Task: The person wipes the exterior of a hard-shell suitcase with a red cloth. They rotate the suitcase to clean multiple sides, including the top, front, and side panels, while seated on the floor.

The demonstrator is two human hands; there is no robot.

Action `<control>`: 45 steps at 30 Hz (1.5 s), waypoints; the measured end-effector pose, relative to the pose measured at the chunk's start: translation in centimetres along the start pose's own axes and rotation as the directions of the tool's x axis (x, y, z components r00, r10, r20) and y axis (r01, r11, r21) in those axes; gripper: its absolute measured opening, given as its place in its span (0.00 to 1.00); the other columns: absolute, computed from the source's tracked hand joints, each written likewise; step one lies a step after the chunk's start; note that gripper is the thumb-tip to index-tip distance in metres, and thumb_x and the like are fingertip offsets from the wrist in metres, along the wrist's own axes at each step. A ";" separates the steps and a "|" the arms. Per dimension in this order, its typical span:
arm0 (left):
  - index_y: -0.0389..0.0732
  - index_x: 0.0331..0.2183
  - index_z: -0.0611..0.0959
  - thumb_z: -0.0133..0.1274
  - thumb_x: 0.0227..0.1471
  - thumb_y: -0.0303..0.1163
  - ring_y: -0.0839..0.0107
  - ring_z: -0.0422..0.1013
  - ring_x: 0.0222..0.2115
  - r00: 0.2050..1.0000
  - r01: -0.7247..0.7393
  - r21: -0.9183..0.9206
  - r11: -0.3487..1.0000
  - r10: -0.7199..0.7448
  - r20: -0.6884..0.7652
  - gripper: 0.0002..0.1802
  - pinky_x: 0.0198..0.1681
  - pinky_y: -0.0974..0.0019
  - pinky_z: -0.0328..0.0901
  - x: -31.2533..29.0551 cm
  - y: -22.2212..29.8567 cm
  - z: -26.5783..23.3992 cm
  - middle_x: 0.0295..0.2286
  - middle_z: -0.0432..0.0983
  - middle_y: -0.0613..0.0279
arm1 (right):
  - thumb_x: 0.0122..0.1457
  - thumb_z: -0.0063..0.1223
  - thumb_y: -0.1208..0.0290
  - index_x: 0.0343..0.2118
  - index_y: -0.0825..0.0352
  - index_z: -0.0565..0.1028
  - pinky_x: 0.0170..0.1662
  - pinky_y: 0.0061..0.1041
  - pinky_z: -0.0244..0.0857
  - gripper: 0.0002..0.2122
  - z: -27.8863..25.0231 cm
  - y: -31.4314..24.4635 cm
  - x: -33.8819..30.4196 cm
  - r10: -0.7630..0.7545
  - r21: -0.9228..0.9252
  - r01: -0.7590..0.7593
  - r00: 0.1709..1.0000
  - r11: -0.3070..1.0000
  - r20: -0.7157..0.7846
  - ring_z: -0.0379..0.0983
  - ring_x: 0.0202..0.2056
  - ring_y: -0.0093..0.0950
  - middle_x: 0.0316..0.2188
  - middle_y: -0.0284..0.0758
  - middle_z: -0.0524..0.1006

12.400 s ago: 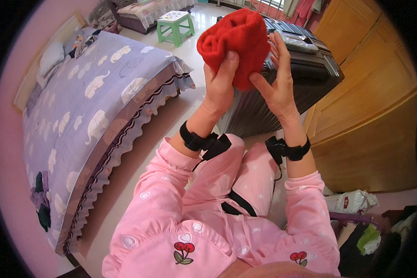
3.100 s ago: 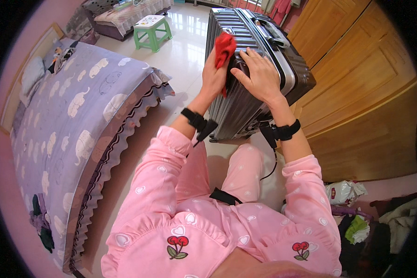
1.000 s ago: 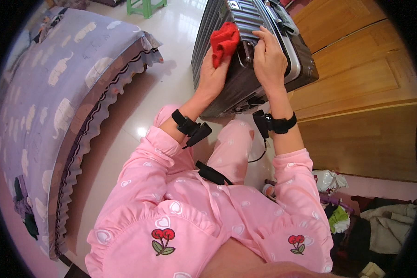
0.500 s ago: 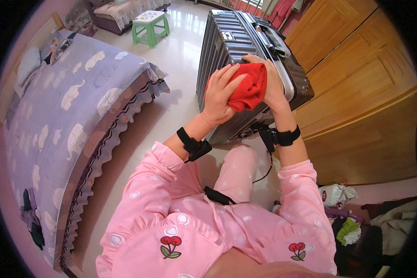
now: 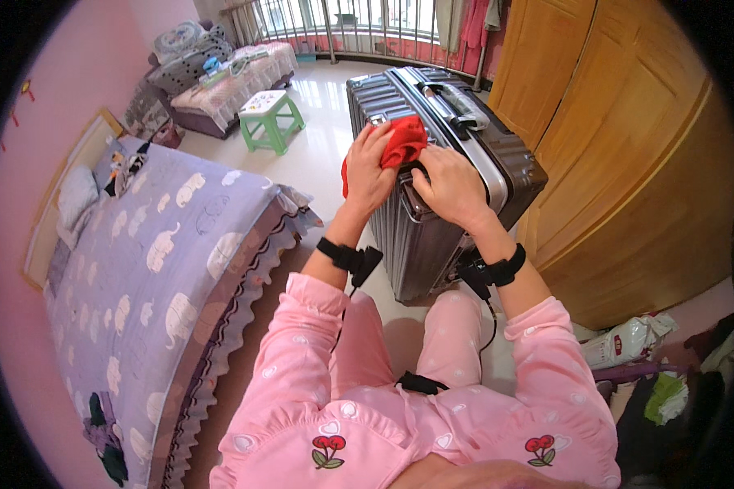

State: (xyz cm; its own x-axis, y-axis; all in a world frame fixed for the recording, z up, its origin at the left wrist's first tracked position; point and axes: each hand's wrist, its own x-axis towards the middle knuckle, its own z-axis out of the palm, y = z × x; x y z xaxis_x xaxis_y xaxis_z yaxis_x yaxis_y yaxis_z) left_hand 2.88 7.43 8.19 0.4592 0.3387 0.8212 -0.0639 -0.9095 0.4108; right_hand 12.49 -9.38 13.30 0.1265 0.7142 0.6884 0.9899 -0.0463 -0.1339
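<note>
Holding a bunched red cloth (image 5: 408, 140): left hand (image 5: 367, 173), fingers close together and bent over the fabric. One part of the cloth shows between this hand and the right one; a narrow strip shows along the outer side of the left hand. Cloth position: at the upper left edge of the dark grey suitcase (image 5: 412, 257), near its closest corner. Contact between cloth and shell appears likely, but the hand hides most of it.

Right hand (image 5: 457, 187): back of hand up, over the suitcase's near top edge, just beside the cloth. Fingers bent, thumb apart from them; fingertips partly hidden, so cannot tell whether they grip anything. Hands are near each other, not clasped.

Suitcase: upright on the pale glossy floor, ribbed shell, silver band (image 5: 495, 189) running along the top. Carry handle on top has clear wrapping.

Both wrists carry black straps with small boxes; sleeves pink with white hearts.

Surroundings: bed (image 5: 134, 257) with purple elephant-print cover at left; green stool (image 5: 271, 114) with white top beyond it; wooden wardrobe (image 5: 628, 147) at right; white plastic bag (image 5: 628, 342) at lower right.
</note>
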 end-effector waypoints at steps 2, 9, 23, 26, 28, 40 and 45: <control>0.47 0.55 0.82 0.57 0.55 0.33 0.46 0.64 0.61 0.999 0.030 -0.092 0.995 -0.028 0.027 0.24 0.66 0.49 0.56 -0.5 1.2 -0.5 0.57 0.75 0.59 | 0.58 0.54 0.65 0.37 0.68 0.78 0.51 0.43 0.68 0.11 -0.1 -0.2 0.0 0.014 -0.011 -0.013 1.000 1.000 0.014 0.76 0.42 0.46 0.36 0.46 0.79; 0.45 0.51 0.84 0.58 0.57 0.36 0.49 0.71 0.53 0.993 0.093 -0.167 0.982 -0.079 0.089 0.20 0.60 0.52 0.63 0.8 3.4 -1.2 0.48 0.81 0.55 | 0.58 0.55 0.64 0.44 0.66 0.77 0.50 0.45 0.68 0.15 -0.9 -1.1 -0.4 0.043 -0.003 -0.043 0.999 0.999 0.024 0.75 0.42 0.47 0.38 0.45 0.80; 0.50 0.57 0.80 0.59 0.53 0.37 0.53 0.63 0.63 0.965 -0.039 0.229 0.973 -0.023 0.261 0.29 0.65 0.48 0.56 4.6 -2.8 -0.9 0.59 0.73 0.62 | 0.58 0.55 0.63 0.42 0.66 0.80 0.59 0.39 0.65 0.13 -1.2 -1.5 -0.8 0.024 0.032 -0.023 0.999 0.999 -0.030 0.77 0.49 0.39 0.43 0.42 0.81; 0.48 0.55 0.82 0.60 0.53 0.38 0.54 0.65 0.62 0.970 -0.088 0.057 0.994 0.073 0.232 0.26 0.65 0.49 0.56 3.2 -0.3 -0.9 0.56 0.77 0.63 | 0.57 0.55 0.62 0.40 0.65 0.79 0.57 0.41 0.66 0.13 -1.3 -1.5 -0.8 0.061 0.037 -0.063 0.997 0.997 0.042 0.76 0.46 0.41 0.40 0.43 0.81; 0.48 0.54 0.83 0.61 0.54 0.41 0.53 0.67 0.60 0.977 0.015 -0.059 0.998 -0.002 0.214 0.26 0.64 0.48 0.55 2.1 1.4 -1.2 0.53 0.79 0.59 | 0.57 0.55 0.62 0.40 0.65 0.78 0.56 0.42 0.66 0.13 -1.2 -1.5 -0.8 0.056 0.018 -0.056 0.998 0.998 0.034 0.76 0.45 0.43 0.38 0.44 0.80; 0.46 0.51 0.83 0.55 0.58 0.42 0.51 0.75 0.50 0.969 -0.066 0.042 0.997 0.054 0.240 0.21 0.55 0.52 0.65 3.6 3.2 -2.3 0.44 0.82 0.51 | 0.58 0.55 0.61 0.40 0.66 0.79 0.55 0.41 0.67 0.14 -0.7 -1.4 -0.9 0.042 -0.016 -0.041 0.999 0.999 0.016 0.76 0.44 0.44 0.37 0.45 0.81; 0.45 0.50 0.83 0.55 0.60 0.45 0.45 0.78 0.39 0.772 0.329 0.044 0.943 -0.295 0.563 0.21 0.43 0.53 0.71 6.6 3.6 -4.7 0.37 0.83 0.47 | 0.59 0.54 0.61 0.39 0.66 0.80 0.55 0.40 0.67 0.13 -0.7 -1.5 -1.0 0.025 -0.002 -0.025 0.999 1.000 -0.037 0.77 0.43 0.41 0.37 0.43 0.81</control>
State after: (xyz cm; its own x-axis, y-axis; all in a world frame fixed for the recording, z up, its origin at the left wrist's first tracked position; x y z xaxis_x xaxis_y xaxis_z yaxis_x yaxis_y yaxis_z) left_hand 1.57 7.51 16.99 0.8723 0.3941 0.2894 0.1298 -0.7572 0.6401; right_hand 10.89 -10.49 13.33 0.1535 0.6869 0.7104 0.9865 -0.0654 -0.1499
